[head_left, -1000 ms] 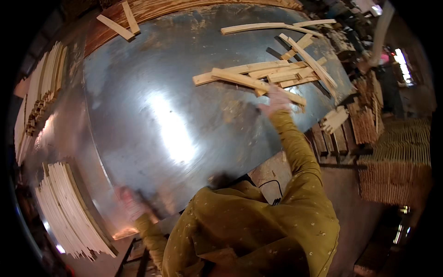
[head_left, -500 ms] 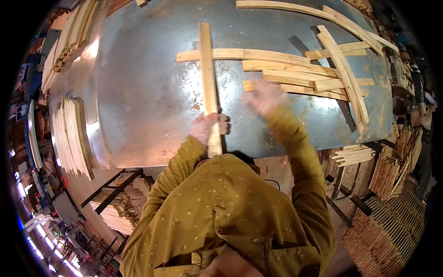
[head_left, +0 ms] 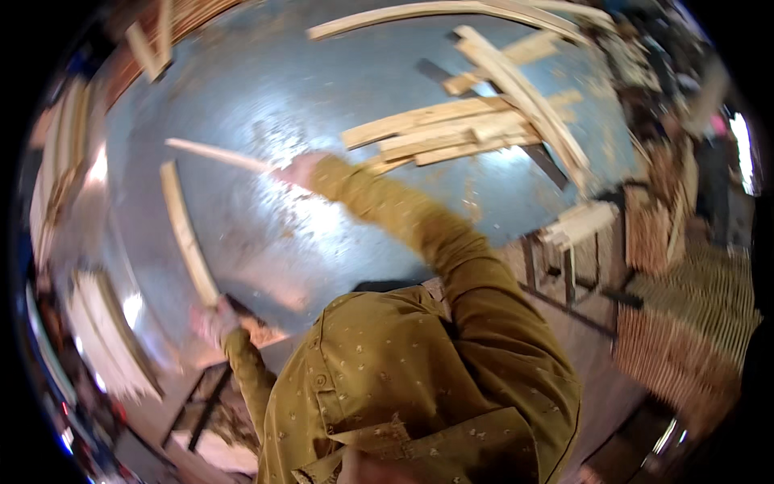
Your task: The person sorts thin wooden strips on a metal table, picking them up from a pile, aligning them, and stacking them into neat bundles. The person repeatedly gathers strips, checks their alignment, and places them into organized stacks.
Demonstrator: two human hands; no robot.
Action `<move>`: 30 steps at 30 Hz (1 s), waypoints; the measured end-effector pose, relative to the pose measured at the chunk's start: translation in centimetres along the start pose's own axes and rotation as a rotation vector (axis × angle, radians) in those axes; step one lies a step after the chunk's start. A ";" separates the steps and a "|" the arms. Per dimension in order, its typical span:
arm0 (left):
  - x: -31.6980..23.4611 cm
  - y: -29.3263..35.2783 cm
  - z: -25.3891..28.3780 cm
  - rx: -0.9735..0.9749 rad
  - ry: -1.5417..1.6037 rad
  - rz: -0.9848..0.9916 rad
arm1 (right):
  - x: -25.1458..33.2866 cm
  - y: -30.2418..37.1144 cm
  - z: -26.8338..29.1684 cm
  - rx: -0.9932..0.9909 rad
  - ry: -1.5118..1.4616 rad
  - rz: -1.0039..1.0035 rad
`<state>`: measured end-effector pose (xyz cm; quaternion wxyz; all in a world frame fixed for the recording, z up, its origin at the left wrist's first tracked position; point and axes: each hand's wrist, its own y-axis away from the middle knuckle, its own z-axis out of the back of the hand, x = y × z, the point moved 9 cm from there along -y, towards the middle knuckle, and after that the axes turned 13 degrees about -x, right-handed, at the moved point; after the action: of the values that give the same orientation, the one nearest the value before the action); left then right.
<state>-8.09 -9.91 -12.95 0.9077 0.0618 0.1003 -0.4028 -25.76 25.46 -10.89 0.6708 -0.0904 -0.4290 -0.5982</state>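
My left hand (head_left: 214, 323) is at the table's near left edge, closed round the near end of a wooden slat (head_left: 189, 234). That slat points away from me, tilted slightly left. My right hand (head_left: 298, 171), blurred by motion, reaches across over the middle of the table. It grips one end of a second wooden slat (head_left: 222, 155), whose other end points left. The two slats are apart, the second lying beyond the far end of the first. Right of my right hand, several loose slats (head_left: 439, 133) lie in a rough pile.
The metal-topped table (head_left: 266, 218) spreads before me. A long slat (head_left: 524, 97) lies slantwise over others at right. Stacks of slats stand at left (head_left: 109, 331) and lower right (head_left: 677, 315). A short bundle (head_left: 580, 226) rests on a rack by the near right edge.
My left hand has moved left with its slat. My right hand has swung left and taken hold of the slat that lay crosswise under it. The view has shifted and turned.
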 end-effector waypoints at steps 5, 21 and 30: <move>-14.5 9.6 -5.0 0.731 1.416 0.446 | 2.8 6.9 -5.9 0.087 -0.450 -0.195; -26.6 18.4 -9.1 0.650 1.262 0.251 | -40.3 24.2 32.0 -0.525 0.582 -0.781; -24.3 17.6 -7.2 0.194 1.222 0.309 | -26.5 13.7 19.5 -0.089 -0.718 -0.360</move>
<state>-11.85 20.70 -13.79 0.7247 0.3761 0.5529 -0.1664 -20.62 60.76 -11.64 0.3585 -0.2459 -0.6187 -0.6544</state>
